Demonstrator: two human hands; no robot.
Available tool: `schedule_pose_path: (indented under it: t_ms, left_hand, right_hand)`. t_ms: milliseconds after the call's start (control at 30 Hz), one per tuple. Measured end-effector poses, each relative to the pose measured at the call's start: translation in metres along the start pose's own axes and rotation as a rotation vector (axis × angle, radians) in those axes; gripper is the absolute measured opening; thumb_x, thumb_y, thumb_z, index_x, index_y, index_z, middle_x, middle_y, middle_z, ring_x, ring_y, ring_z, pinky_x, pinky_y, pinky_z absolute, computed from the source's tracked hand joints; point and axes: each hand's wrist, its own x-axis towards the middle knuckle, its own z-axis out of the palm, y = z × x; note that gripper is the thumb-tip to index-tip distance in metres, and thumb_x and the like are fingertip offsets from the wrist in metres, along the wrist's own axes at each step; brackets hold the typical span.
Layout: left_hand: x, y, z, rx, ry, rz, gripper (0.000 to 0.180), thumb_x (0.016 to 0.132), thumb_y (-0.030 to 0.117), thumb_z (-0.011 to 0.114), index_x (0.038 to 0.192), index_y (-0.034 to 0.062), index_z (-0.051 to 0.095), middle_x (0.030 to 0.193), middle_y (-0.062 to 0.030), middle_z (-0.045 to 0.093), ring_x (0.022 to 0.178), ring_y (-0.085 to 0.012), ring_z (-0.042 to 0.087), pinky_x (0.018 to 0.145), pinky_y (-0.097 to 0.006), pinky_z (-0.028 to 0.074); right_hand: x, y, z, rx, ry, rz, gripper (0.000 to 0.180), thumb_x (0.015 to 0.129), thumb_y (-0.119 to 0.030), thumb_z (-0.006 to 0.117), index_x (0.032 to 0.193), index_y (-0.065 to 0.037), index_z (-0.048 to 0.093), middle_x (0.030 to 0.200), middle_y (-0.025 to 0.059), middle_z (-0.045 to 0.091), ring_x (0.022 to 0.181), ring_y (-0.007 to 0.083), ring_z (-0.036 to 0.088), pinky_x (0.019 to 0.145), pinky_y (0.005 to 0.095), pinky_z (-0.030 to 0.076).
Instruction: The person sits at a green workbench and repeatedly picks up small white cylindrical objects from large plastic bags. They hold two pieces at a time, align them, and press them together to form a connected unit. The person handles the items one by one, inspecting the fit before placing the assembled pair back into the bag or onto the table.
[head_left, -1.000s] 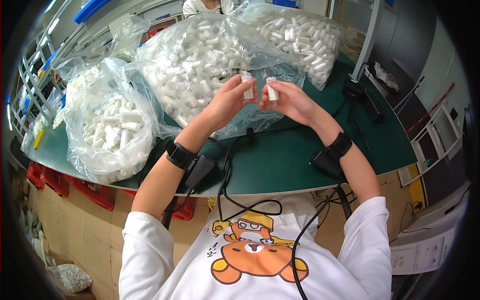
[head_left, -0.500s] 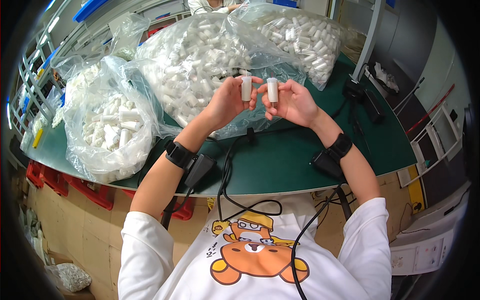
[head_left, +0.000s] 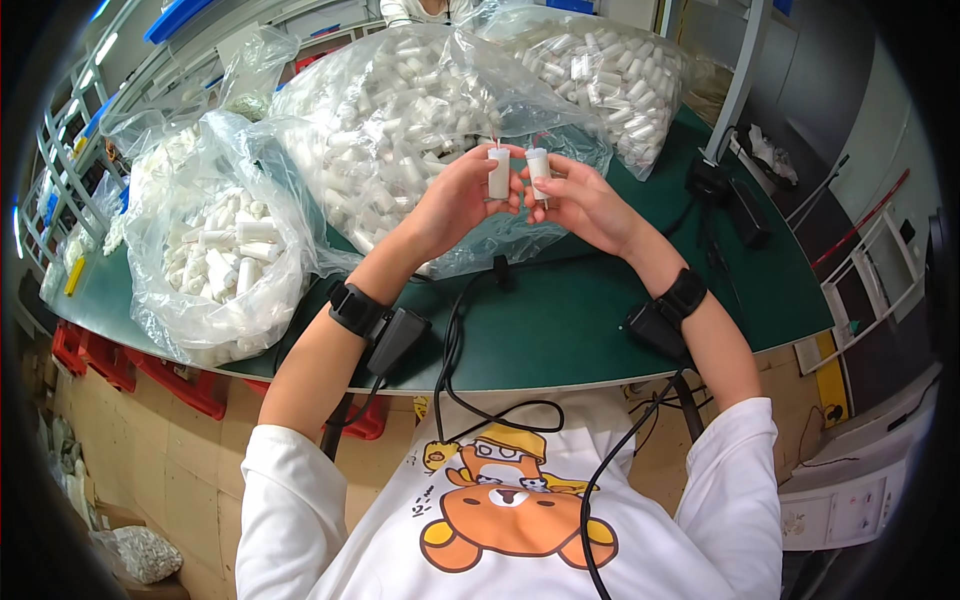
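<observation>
We hold two small white plastic tubes upright above the green table (head_left: pixel 600 320): left hand (head_left: pixel 455 200) fingers clamped on the left tube (head_left: pixel 498 172), right hand (head_left: pixel 585 205) on the right tube (head_left: pixel 539 172). They look light, stiff and smooth, best pinched mid-barrel.

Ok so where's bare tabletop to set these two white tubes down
Bare green table lies along the near edge between the wrists, crossed by black cables, and right of the right hand. Behind and left of the left hand, clear bags crowd it.
</observation>
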Motion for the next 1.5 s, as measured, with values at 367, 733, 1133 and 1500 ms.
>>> schedule_pose_path:
  t_ms: [367,733,1133,1500]
  left_hand:
    - [-0.001,0.001,-0.001,0.006,0.032,0.016,0.03,0.088,0.026,0.047,0.108,0.0036,0.05,0.07,0.0012,0.043,0.064,-0.0089,0.042,0.066,-0.025,0.036]
    - [-0.007,-0.001,0.006,0.153,-0.026,0.01,0.033,0.092,0.027,0.05,0.112,0.0006,0.05,0.075,0.0,0.051,0.067,-0.008,0.052,0.066,-0.027,0.042]
    - [-0.009,0.008,0.014,0.153,-0.029,0.045,0.034,0.089,0.021,0.051,0.115,-0.0008,0.048,0.076,-0.001,0.051,0.077,-0.0136,0.057,0.072,-0.03,0.047]
    - [-0.008,0.008,0.007,-0.101,-0.08,0.021,0.046,0.087,0.037,0.037,0.115,0.0026,0.047,0.078,-0.0025,0.046,0.077,-0.0175,0.049,0.078,-0.033,0.038]
  right_hand:
    - [-0.002,0.0,0.006,-0.02,-0.063,0.044,0.03,0.09,-0.019,0.046,0.113,-0.001,0.045,0.089,0.0078,0.053,0.076,0.0147,0.052,0.073,0.0299,0.044]
    - [-0.005,0.001,0.035,-0.089,-0.072,0.057,0.033,0.094,-0.018,0.037,0.121,0.001,0.035,0.076,0.0019,0.044,0.059,0.0072,0.041,0.067,0.0303,0.046]
    - [-0.001,0.001,0.039,-0.134,-0.049,-0.009,0.031,0.092,-0.02,0.038,0.117,-0.001,0.039,0.068,-0.0021,0.035,0.053,0.0057,0.032,0.062,0.0269,0.041]
    - [-0.007,-0.014,0.034,0.069,-0.178,-0.044,0.046,0.094,-0.025,0.036,0.131,0.0,0.028,0.075,0.0029,0.046,0.06,0.013,0.049,0.072,0.0308,0.044]
